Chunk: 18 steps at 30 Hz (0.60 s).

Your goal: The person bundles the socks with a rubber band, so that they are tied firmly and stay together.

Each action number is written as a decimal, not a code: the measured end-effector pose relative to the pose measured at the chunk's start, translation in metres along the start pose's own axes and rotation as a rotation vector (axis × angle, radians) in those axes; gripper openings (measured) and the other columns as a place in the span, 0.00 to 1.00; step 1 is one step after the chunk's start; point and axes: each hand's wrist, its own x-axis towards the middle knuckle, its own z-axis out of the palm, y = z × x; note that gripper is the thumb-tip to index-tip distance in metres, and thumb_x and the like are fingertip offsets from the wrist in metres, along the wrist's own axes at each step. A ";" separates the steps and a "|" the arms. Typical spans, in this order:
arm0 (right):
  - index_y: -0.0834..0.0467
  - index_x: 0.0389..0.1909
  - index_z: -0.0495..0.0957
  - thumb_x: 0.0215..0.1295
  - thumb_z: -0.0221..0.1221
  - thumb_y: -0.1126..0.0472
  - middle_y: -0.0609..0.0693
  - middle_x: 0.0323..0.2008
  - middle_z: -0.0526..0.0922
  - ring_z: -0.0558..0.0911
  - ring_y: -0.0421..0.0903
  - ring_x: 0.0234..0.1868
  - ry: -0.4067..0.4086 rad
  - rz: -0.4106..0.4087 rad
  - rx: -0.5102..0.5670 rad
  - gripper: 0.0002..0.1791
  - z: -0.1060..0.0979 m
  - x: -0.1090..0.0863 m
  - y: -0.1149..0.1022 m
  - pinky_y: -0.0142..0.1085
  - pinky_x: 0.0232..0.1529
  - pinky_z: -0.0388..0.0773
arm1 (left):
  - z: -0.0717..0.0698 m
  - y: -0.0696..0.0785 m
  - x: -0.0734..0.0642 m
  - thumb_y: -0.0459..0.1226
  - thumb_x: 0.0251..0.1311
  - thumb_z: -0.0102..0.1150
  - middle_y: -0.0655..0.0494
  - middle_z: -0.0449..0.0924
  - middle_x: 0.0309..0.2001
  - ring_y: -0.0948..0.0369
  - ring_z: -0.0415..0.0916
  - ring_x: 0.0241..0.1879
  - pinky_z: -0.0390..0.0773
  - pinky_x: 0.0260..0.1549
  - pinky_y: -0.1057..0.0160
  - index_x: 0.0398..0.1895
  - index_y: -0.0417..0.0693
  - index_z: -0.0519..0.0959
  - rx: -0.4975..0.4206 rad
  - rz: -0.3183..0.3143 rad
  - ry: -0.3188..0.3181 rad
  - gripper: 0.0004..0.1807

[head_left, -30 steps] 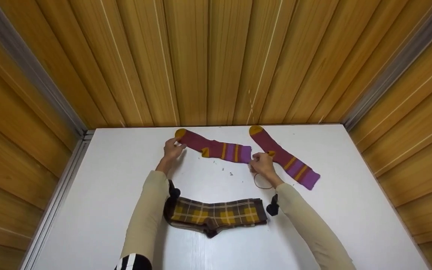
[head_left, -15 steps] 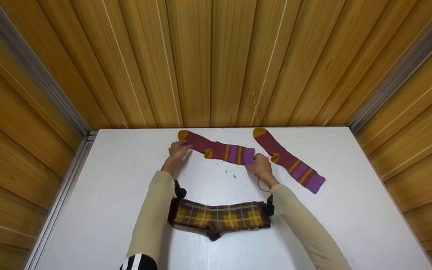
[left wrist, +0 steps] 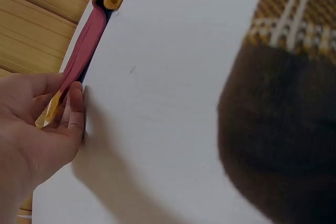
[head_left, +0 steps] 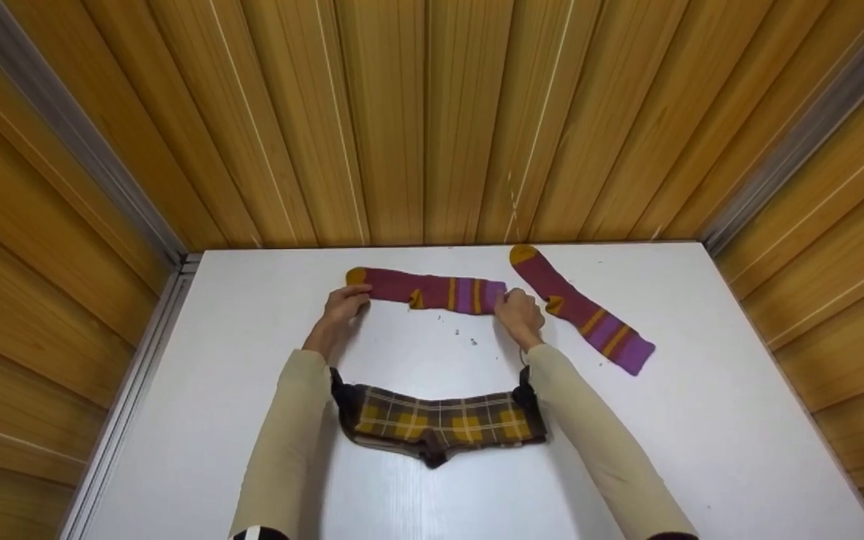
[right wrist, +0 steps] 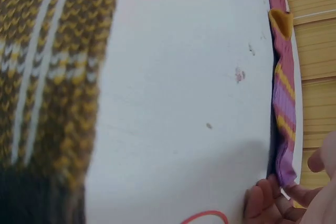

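Note:
A maroon sock point(head_left: 394, 285) with a mustard toe and heel and a purple striped cuff lies stretched sideways near the table's back edge. My left hand point(head_left: 342, 306) pinches it at the toe end; the left wrist view has the mustard toe between thumb and fingers. At the other end my right hand point(head_left: 520, 313) holds the purple cuff, its fingers curled at the opening. In the right wrist view the sock point(right wrist: 284, 98) runs up from those fingers. A matching sock point(head_left: 573, 301) lies slantwise to the right, toe at the back.
Plaid brown and yellow socks point(head_left: 439, 418) lie stacked between the forearms, near both wrists. Small dark specks point(head_left: 473, 342) dot the white table point(head_left: 702, 420). A thin red cord point(right wrist: 207, 214) loops by the right hand. Wood-patterned panels point(head_left: 387, 150) rise behind the table.
The held sock has swung from slanted to nearly straight across, its toe end coming forward. The right hand has gone from beside the cuff to holding it. The matching sock stays put.

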 end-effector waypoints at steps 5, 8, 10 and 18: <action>0.65 0.53 0.81 0.71 0.56 0.58 0.64 0.53 0.85 0.85 0.62 0.52 -0.013 -0.015 0.001 0.17 0.001 -0.003 0.003 0.57 0.53 0.79 | 0.002 0.007 0.004 0.37 0.76 0.50 0.45 0.63 0.76 0.51 0.62 0.73 0.66 0.72 0.55 0.78 0.40 0.60 -0.122 -0.055 -0.038 0.30; 0.65 0.61 0.78 0.69 0.58 0.59 0.65 0.58 0.83 0.83 0.64 0.57 -0.043 -0.021 0.019 0.23 -0.001 -0.009 0.008 0.58 0.56 0.79 | 0.006 0.007 0.004 0.39 0.76 0.50 0.45 0.61 0.77 0.50 0.56 0.77 0.60 0.76 0.53 0.79 0.39 0.58 -0.176 -0.085 -0.033 0.32; 0.66 0.62 0.77 0.68 0.59 0.59 0.65 0.59 0.82 0.82 0.64 0.58 -0.063 -0.021 0.025 0.24 -0.003 -0.011 0.011 0.57 0.57 0.78 | 0.007 0.006 0.001 0.40 0.75 0.51 0.45 0.64 0.75 0.51 0.58 0.75 0.60 0.76 0.54 0.77 0.38 0.61 -0.229 -0.092 -0.016 0.31; 0.67 0.64 0.75 0.67 0.63 0.59 0.65 0.57 0.84 0.85 0.55 0.50 -0.152 -0.069 0.067 0.27 -0.013 -0.015 0.018 0.44 0.47 0.81 | -0.004 0.001 -0.019 0.30 0.71 0.57 0.43 0.76 0.57 0.52 0.72 0.61 0.71 0.70 0.57 0.60 0.31 0.75 -0.647 -0.106 0.142 0.18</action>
